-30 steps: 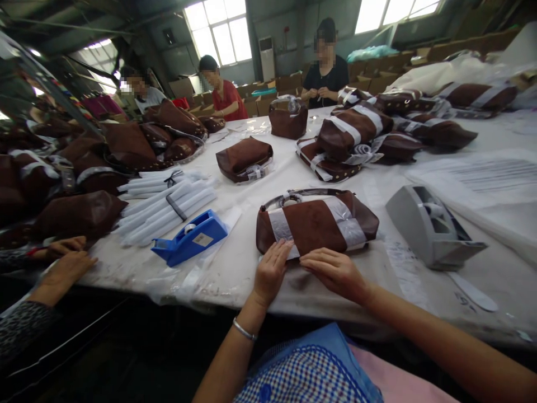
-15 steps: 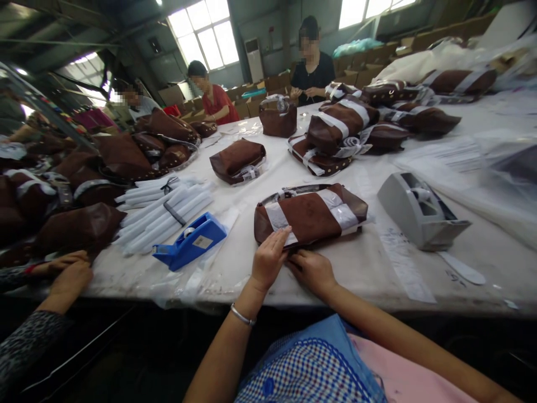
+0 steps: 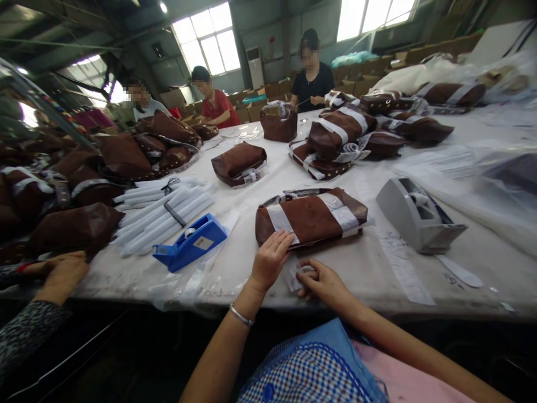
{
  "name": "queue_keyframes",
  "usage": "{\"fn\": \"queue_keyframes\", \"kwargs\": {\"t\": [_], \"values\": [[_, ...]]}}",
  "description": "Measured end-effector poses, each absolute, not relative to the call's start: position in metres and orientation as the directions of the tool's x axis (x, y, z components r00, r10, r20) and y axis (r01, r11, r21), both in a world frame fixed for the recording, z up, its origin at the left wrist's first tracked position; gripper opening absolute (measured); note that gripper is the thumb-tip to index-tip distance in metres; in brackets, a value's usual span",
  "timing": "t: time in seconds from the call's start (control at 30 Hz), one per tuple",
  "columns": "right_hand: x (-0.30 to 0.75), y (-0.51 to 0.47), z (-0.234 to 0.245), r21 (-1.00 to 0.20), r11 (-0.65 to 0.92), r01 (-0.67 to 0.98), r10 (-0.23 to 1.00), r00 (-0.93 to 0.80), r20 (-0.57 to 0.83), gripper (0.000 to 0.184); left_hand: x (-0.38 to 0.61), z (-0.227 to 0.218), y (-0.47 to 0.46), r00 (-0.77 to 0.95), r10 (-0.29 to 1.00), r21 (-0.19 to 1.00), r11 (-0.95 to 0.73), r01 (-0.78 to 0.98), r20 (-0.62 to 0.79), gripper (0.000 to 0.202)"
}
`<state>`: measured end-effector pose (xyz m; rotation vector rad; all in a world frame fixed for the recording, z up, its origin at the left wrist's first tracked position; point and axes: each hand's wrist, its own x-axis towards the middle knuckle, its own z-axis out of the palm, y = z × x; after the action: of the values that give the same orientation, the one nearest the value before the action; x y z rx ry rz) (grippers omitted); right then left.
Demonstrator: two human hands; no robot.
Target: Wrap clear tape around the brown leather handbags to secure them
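A brown handbag (image 3: 310, 221) lies on its side in front of me, with white wrapping bands (image 3: 282, 219) around its body. My left hand (image 3: 271, 262) rests on its near left edge, over one band, with the fingers stretched out. Just below the bag, my right hand (image 3: 321, 281) pinches a small translucent plastic strip (image 3: 292, 275) between thumb and fingers. That strip runs toward the bag's lower edge; whether it is stuck there I cannot tell.
A blue tape dispenser (image 3: 191, 246) and bundled white rolls (image 3: 168, 215) lie left. The grey tape dispenser (image 3: 415, 218) stands right. More brown bags (image 3: 342, 131) are piled beyond. A co-worker's hands (image 3: 65, 274) are at the left edge; other people stand across the table (image 3: 247, 268).
My right hand has drawn back from the bag's lower edge toward me, and the translucent strip now shows in its fingers. My left hand stays on the bag.
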<state>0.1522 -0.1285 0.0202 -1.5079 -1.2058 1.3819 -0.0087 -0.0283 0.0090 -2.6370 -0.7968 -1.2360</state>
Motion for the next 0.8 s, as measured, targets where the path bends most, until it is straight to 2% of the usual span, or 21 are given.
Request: {"fn": "queue_keyframes", "kwargs": {"t": [0.07,0.13,0.27,0.37,0.5,0.57,0.63,0.7,0.8], "values": [[0.154,-0.133,0.017,-0.946,-0.322,0.037,0.946,-0.014,-0.323,0.058,-0.009,0.001,-0.030,0.512,0.386,0.097,-0.859,0.502,0.768,0.046],[0.156,-0.137,0.013,-0.946,-0.324,-0.005,0.946,-0.011,-0.323,0.066,-0.009,-0.006,-0.032,0.502,0.372,0.090,-0.862,0.498,0.781,0.045],[0.158,-0.141,0.005,-0.952,-0.306,-0.012,0.952,-0.028,-0.305,0.053,-0.011,-0.014,-0.037,0.513,0.384,0.108,-0.867,0.487,0.767,0.047],[0.161,-0.143,0.001,-0.960,-0.277,0.027,0.955,-0.101,-0.279,0.038,-0.016,-0.016,-0.041,0.543,0.393,0.119,-0.874,0.471,0.742,0.049],[0.167,-0.143,0.007,-0.973,-0.213,0.087,0.943,-0.241,-0.228,0.022,-0.025,-0.017,-0.043,0.600,0.425,0.077,-0.853,0.516,0.677,0.046],[0.173,-0.143,0.016,-0.975,-0.144,0.166,0.935,-0.300,-0.189,0.027,-0.028,-0.017,-0.043,0.614,0.435,0.063,-0.845,0.531,0.659,0.044],[0.179,-0.142,0.026,-0.951,-0.010,0.310,0.920,-0.369,-0.130,0.039,-0.030,-0.018,-0.041,0.617,0.425,0.057,-0.849,0.525,0.662,0.043],[0.186,-0.140,0.035,-0.836,0.194,0.514,0.910,-0.413,-0.042,0.051,-0.031,-0.018,-0.040,0.609,0.411,0.052,-0.854,0.518,0.678,0.042],[0.193,-0.132,0.041,-0.453,0.487,0.747,0.863,-0.493,0.114,0.053,-0.031,-0.019,-0.040,0.589,0.400,0.055,-0.855,0.515,0.702,0.041]]}}
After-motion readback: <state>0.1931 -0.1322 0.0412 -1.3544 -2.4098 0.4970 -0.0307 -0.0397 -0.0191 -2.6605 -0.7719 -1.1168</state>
